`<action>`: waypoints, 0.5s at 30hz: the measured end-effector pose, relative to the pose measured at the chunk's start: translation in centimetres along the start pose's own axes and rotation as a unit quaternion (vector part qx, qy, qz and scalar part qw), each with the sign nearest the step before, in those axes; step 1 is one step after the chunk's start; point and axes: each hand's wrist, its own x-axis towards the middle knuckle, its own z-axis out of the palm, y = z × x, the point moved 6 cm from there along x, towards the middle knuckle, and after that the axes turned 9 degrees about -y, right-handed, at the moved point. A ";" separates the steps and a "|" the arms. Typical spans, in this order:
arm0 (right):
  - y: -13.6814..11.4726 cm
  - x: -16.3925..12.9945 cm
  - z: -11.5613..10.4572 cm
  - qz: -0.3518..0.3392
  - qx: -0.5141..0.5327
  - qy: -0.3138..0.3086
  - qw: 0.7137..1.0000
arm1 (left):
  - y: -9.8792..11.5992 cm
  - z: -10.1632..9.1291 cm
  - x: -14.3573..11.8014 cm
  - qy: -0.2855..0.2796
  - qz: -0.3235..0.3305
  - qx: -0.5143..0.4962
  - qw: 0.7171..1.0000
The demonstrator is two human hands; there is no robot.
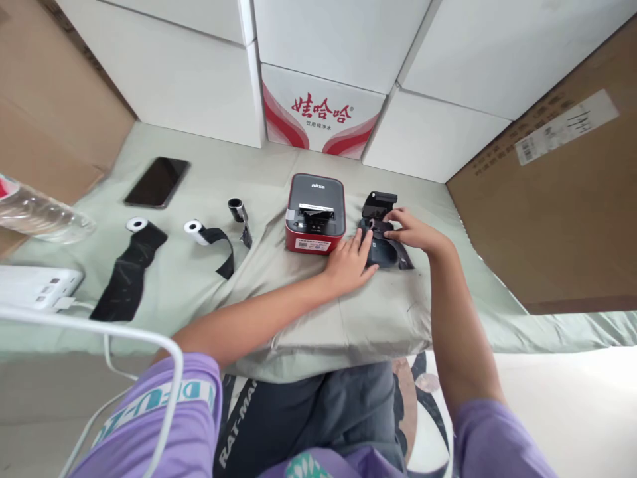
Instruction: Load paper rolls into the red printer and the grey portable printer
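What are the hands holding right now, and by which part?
Both hands are on the small black printer: the left hand steadies its near left side, and the right hand touches its open top. A closed grip cannot be told.

Two printers: one red [315, 214], centre; one black [381, 232], three o'clock. Three ribbon rolls [137, 226] [195, 230] [237, 210], nine o'clock. One phone [157, 181], ten o'clock. One bottle [40, 214]. One power strip [34, 285].

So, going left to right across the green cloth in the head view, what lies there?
Power strip → phone → roll with black ribbon → small black spool → red label printer → left hand → right hand.
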 end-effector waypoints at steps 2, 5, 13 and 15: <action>-0.8 -1.4 -0.6 -0.023 0.087 0.036 0.995 | 0.0 0.0 0.0 0.003 0.001 -0.001 1.000; -3.5 -3.3 -1.9 -0.067 0.208 0.100 0.971 | 0.0 0.1 0.1 0.000 0.002 0.003 1.000; -18.8 -2.7 -0.1 -0.185 0.344 0.093 0.916 | 0.0 0.5 0.1 0.023 0.000 0.021 1.000; -22.3 -0.9 1.9 -0.191 0.298 0.065 0.933 | 0.0 0.4 0.2 0.019 -0.003 0.012 1.000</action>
